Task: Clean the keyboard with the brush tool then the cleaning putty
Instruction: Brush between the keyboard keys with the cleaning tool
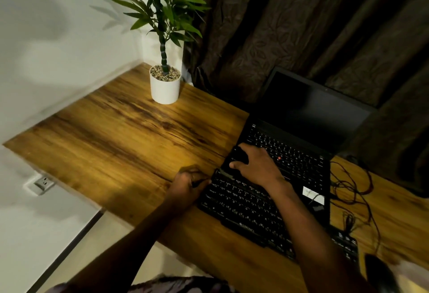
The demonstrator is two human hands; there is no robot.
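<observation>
Desk (120, 134): wood grain, lit warm.
Keyboard (250, 213): black, flat on the desk in front of the laptop. Its long axis runs from a 10 o'clock end to a 4 o'clock end, and the spacebar edge faces 7 o'clock. White legends, blurred; a pale brand mark on the near rim.
Left hand (188, 184): at the keyboard's 10 o'clock end, fingers curled in. I cannot tell whether they pinch anything.
Right hand (255, 165): past the keyboard, fingers spread, resting on the laptop's keys.
Laptop (308, 111): open, screen dark, red nub among the keys.
Cables (355, 188): a loose tangle at 3 o'clock.
Potted plant (164, 88): white pot, far corner, 11 o'clock.
Curtain (301, 25): dark, behind the laptop.
</observation>
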